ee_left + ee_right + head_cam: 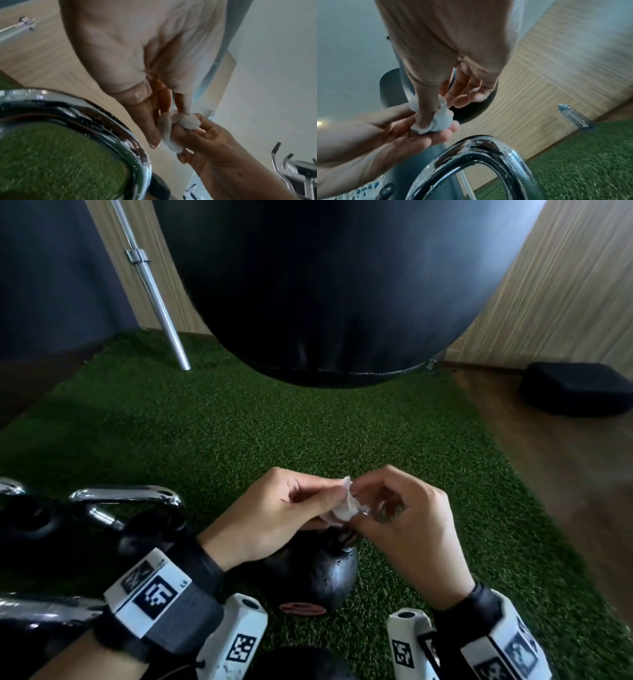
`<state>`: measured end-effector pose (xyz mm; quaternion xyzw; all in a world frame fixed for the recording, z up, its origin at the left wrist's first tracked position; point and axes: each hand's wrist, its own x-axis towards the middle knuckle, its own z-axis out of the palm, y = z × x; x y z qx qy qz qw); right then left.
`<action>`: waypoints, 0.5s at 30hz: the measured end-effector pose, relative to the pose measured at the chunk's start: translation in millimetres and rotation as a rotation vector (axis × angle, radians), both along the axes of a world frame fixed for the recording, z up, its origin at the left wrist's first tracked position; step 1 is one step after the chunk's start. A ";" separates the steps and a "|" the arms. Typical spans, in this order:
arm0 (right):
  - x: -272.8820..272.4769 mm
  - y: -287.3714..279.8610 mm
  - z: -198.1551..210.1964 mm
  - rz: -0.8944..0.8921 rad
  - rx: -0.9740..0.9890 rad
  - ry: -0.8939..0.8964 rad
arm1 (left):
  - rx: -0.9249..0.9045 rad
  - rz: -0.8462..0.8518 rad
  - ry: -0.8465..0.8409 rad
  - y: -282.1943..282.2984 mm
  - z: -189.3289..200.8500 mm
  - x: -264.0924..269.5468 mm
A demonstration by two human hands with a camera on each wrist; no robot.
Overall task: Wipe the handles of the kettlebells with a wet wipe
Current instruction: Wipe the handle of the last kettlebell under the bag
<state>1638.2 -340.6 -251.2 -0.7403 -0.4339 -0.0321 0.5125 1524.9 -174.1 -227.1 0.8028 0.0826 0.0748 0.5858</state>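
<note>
A crumpled white wet wipe is pinched between both hands above the green turf. My left hand grips its left side, and my right hand pinches its right side with thumb and fingers. Directly under the hands sits a black kettlebell, its handle mostly hidden by them. A second kettlebell with a wet chrome handle stands to the left. In the left wrist view the wipe is bunched between the fingers beside a chrome handle. In the right wrist view the wipe hangs above a wet chrome handle.
A black punching bag hangs ahead over the turf. A steel barbell leans at the back left. A black pad lies on the wooden floor at right. More kettlebells crowd the left edge. A water bottle stands by the turf's edge.
</note>
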 end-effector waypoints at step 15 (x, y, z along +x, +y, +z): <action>31.4 -8.2 -131.9 0.083 -0.373 0.400 | 0.797 0.329 -0.384 20.8 -51.2 -3.8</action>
